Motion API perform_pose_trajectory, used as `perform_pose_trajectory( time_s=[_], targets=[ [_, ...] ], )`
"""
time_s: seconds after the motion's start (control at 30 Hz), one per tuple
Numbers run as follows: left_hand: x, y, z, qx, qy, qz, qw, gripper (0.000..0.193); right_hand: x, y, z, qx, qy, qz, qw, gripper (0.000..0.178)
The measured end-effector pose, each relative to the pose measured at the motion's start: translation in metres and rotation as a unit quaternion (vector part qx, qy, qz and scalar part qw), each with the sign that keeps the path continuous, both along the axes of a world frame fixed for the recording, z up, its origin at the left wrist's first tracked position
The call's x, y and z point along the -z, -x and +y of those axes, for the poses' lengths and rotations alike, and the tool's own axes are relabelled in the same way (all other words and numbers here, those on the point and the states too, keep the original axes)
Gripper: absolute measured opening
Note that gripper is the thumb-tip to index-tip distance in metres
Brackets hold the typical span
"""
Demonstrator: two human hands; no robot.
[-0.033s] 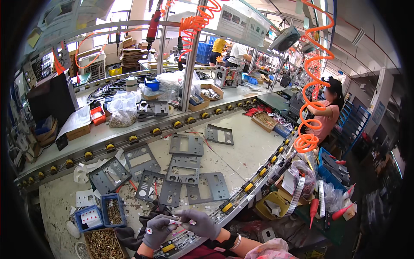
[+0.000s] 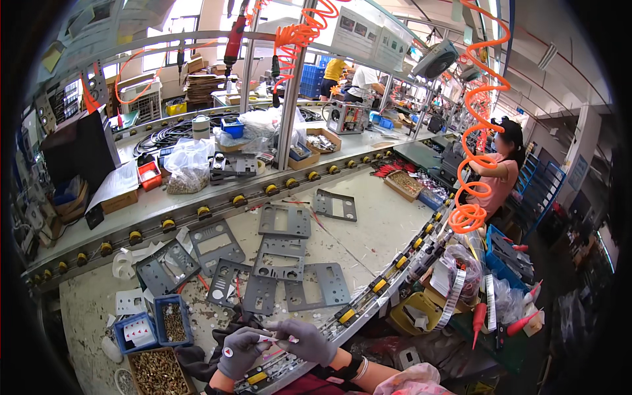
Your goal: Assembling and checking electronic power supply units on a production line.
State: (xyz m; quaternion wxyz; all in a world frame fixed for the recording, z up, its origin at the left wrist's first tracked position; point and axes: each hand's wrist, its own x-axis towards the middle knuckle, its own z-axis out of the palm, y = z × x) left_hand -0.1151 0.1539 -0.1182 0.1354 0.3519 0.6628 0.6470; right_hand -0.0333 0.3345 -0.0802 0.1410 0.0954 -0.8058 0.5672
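Observation:
Grey gloves cover both my hands, which meet over the roller rail at the bottom centre. My left hand (image 2: 242, 350) is closed, its fingertips pinching a small white slip (image 2: 266, 339) with a touch of red. From the right, my right hand (image 2: 306, 341) is closed at the same slip, thumb and fingers pressed together. A round white sticker (image 2: 228, 352) with a red triangle lies on the left glove. Just beyond my hands, several grey metal panels (image 2: 322, 288) with cutouts lie on the worn table. A blue bin (image 2: 137, 332) to the left holds white sheets with red triangles.
Left of my hands are a blue bin of screws (image 2: 173, 319) and a box of brass-coloured parts (image 2: 158, 374). A roller rail (image 2: 378, 286) runs along the right. Orange coiled hoses (image 2: 484, 105) hang overhead. A person in pink (image 2: 495, 174) stands at the far right.

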Motion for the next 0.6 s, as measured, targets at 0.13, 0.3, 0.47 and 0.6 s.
perform_pose_trajectory(
  time_s=[0.13,0.3,0.47,0.6],
  targets=[
    [-0.010,0.000,0.000,0.000,0.030,0.033,0.999,0.015,0.002,-0.001,0.002,0.011,-0.097,0.031,0.995,0.043],
    [-0.013,0.002,0.001,-0.014,0.042,0.036,0.998,0.013,0.003,0.001,0.000,0.047,-0.156,0.078,0.984,0.041],
    [-0.016,-0.002,0.003,-0.042,0.048,-0.093,0.994,0.010,0.008,0.002,-0.002,0.096,-0.261,0.160,0.947,0.040],
    [-0.013,-0.001,-0.001,-0.024,0.021,-0.218,0.975,0.011,0.015,0.001,-0.005,0.110,-0.253,0.172,0.946,0.042]
  ],
)
